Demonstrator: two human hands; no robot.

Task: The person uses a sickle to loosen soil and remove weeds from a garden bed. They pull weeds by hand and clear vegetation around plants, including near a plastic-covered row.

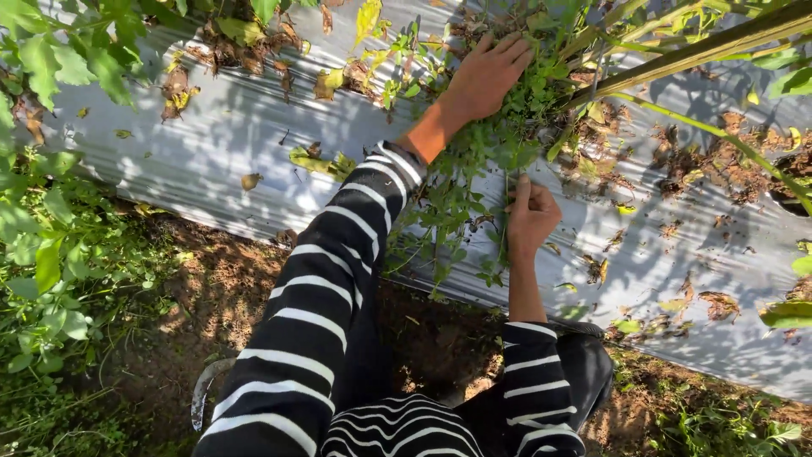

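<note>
Head view looks down on a clump of small-leaved green weeds (474, 182) sprawling over silvery-grey plastic mulch sheeting (228, 144), between the two hands. Left hand (489, 74), fingers spread and flat, presses into the upper part of the clump, just beside a thick green plant stem (694, 52) that slants across the top right. Right hand (531, 216) sits lower, at the clump's right edge, fingers curled and pinched round thin weed stalks. Both arms wear black-and-white striped sleeves (326, 296). Dry brown leaves (719, 161) litter the sheeting; bare brown soil (211, 288) lies below it.
</note>
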